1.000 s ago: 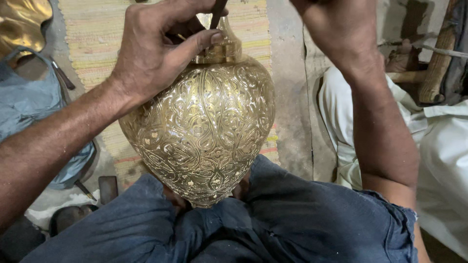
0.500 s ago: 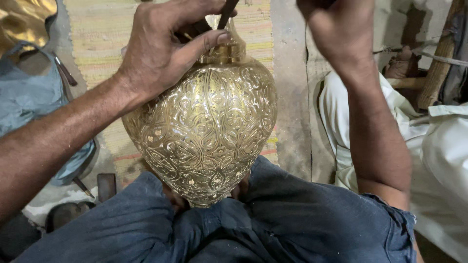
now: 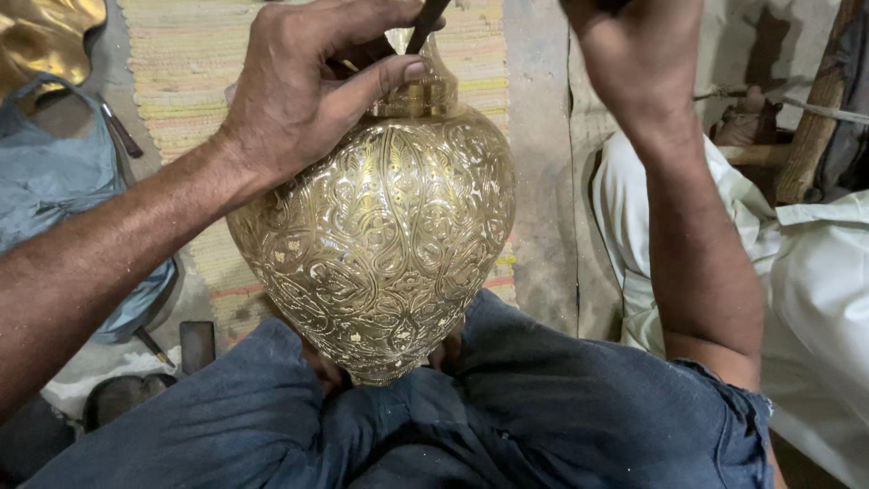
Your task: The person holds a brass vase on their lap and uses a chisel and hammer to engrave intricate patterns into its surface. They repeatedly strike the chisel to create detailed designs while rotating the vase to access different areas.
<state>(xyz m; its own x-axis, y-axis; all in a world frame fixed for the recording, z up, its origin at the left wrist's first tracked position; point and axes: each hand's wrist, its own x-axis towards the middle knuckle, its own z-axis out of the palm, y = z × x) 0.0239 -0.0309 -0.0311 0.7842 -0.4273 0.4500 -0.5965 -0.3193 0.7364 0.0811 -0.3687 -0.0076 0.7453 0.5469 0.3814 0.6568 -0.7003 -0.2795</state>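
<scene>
A large engraved brass vase (image 3: 380,244) lies tilted between my knees, wedged against my blue trousers (image 3: 507,426), with its neck pointing away from me. My left hand (image 3: 308,86) rests on the vase's shoulder and neck, fingers pinched around a thin dark chisel (image 3: 425,23) set near the neck. My right hand (image 3: 638,54) is raised at the top edge, fist closed; whatever it grips is cut off by the frame.
A striped woven mat (image 3: 195,63) lies under the vase. Blue cloth (image 3: 63,190) and another brass piece (image 3: 41,36) sit at left. A person in white clothing (image 3: 815,299) sits at right beside wooden sticks (image 3: 815,109). Small dark tools (image 3: 195,344) lie near my left knee.
The view has shifted slightly. My right hand has risen a little higher toward the top edge. My left hand keeps the chisel at the vase's neck.
</scene>
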